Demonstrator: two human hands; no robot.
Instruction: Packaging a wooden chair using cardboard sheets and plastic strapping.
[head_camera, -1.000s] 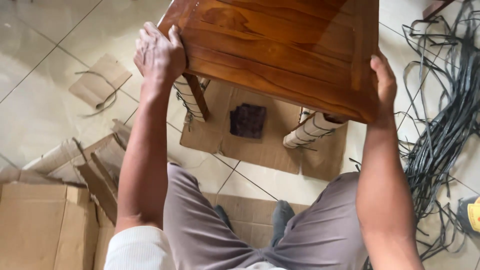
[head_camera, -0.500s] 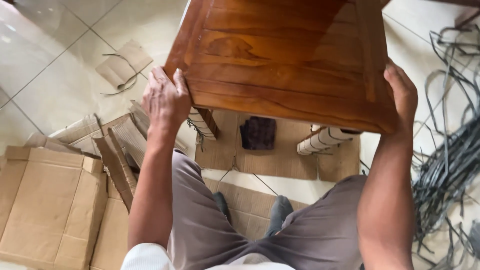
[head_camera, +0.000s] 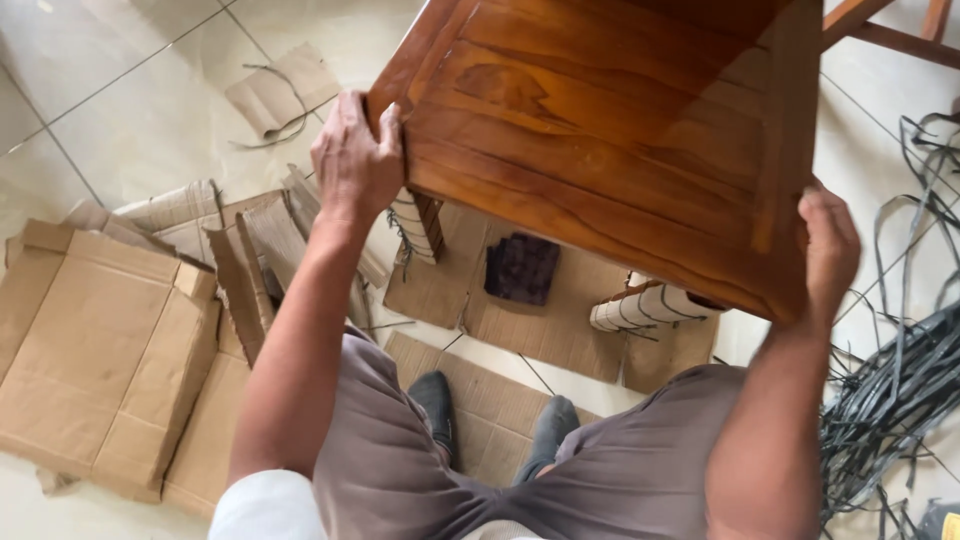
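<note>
Left hand (head_camera: 355, 160): closed over the near left corner of the wooden table (head_camera: 610, 130), fingers curled on top, thumb at the edge.
Right hand (head_camera: 830, 250): clamped on the near right corner, fingers wrapped under the edge.
Table: polished brown slatted top, tilted, in front of the person, over the tiled floor (head_camera: 130, 110).
Table legs (head_camera: 645, 305): two visible, bound in pale wrapping with dark cord.
Beneath the table: cardboard sheet (head_camera: 540, 320) on the floor, with a dark cloth pad (head_camera: 522, 268) lying on it.
Left side: flattened cardboard boxes (head_camera: 110, 350).
Right side: tangle of dark straps (head_camera: 900, 380) on the floor.
</note>
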